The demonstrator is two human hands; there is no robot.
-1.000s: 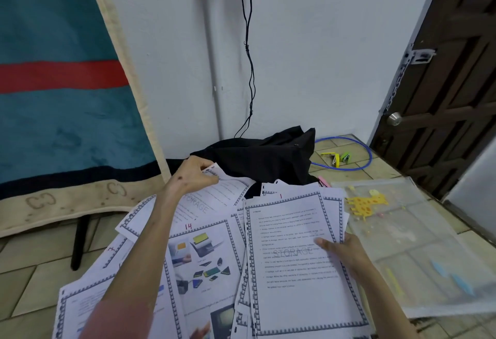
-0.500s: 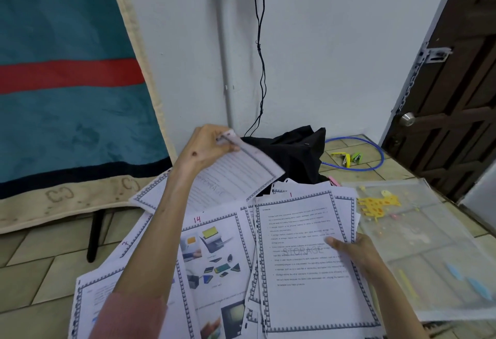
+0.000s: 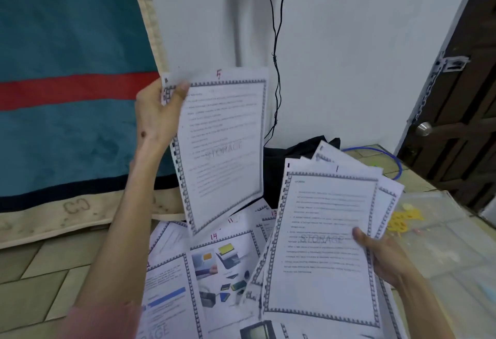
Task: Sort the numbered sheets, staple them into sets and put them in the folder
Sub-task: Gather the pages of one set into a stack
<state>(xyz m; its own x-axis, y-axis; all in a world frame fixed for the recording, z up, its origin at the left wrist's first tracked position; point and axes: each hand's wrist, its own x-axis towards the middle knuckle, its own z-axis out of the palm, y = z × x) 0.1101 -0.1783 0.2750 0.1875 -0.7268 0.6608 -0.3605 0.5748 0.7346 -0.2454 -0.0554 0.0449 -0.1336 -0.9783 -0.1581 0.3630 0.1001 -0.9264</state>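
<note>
Sorting step underway. Left hand (image 3: 158, 113) pinching sheet 5 (image 3: 222, 145) aloft by top corner; right hand (image 3: 386, 258) gripping stack topped by sheet 1 (image 3: 322, 244). Next, likely: slotting sheet 5 into numeric place.

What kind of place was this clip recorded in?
Probably a room in a home, with the person working on the floor: tiled floor, a dark wooden door with a chain latch, and a teal blanket hanging against the white wall.

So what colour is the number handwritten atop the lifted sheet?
Red, on the lifted sheet, head view.
</note>
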